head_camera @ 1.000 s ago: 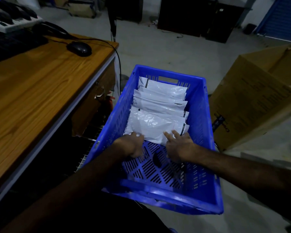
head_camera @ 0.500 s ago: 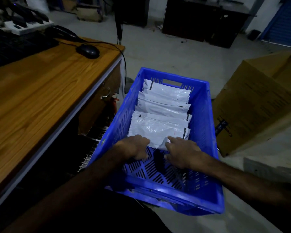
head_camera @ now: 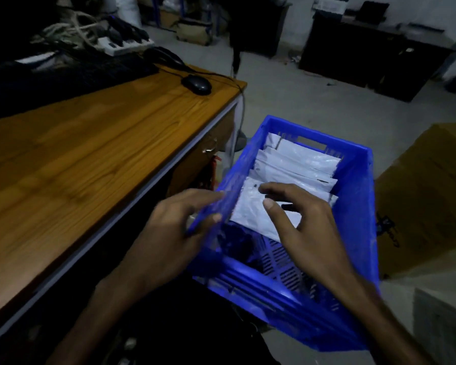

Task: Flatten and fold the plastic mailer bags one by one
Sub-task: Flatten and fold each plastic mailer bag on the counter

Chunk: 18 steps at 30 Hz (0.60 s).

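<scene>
Head view: your left hand [head_camera: 169, 233] and right hand [head_camera: 303, 225] have lifted off the folded mailers [head_camera: 258, 209], both released and holding nothing; the stack lies in the blue crate [head_camera: 358, 206], so fetch another.

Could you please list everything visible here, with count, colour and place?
crate: one, blue, on the floor right of the desk.
mailer bags: several, white, overlapping in the crate's far half; exact count unclear.
desk: one, wooden, left.
mouse: one, black, at the desk's far corner.
power strip: one, white, at the back of the desk, with dark plugs.
cardboard box: one, brown, right of the crate.
dark cabinet: one, at the far wall.
left hand: at the crate's left wall, fingers relaxed.
right hand: above the nearest bag, fingers spread.
</scene>
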Motion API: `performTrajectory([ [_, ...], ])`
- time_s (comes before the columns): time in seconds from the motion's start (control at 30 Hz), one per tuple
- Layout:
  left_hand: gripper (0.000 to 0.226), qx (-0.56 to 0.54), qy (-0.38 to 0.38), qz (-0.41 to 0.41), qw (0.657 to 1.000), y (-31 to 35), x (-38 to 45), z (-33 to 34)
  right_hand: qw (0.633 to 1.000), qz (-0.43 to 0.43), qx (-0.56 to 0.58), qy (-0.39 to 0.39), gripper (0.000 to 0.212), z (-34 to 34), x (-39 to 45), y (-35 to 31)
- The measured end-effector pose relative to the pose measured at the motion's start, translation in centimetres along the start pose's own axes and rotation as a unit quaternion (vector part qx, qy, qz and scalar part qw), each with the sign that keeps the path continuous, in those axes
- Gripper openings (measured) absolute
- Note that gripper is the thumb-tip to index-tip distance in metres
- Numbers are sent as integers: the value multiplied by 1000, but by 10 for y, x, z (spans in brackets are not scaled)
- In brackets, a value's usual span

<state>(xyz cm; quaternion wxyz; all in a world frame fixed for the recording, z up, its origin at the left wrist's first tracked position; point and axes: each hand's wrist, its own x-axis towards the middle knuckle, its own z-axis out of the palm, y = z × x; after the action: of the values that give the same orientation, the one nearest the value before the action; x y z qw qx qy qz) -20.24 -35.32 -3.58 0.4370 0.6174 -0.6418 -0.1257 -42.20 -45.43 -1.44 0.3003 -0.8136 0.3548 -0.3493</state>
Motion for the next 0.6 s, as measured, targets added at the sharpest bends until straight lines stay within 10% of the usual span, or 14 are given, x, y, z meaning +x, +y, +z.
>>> performTrajectory([
  [0.2,25,64,207,-144,966,6,-134,-108,974,-139,143,-108,23,88,1,-89],
  [0.6,27,280,486,-338,756,44,-369,-231,816,-345,307,-348,26,299,-49,-285],
])
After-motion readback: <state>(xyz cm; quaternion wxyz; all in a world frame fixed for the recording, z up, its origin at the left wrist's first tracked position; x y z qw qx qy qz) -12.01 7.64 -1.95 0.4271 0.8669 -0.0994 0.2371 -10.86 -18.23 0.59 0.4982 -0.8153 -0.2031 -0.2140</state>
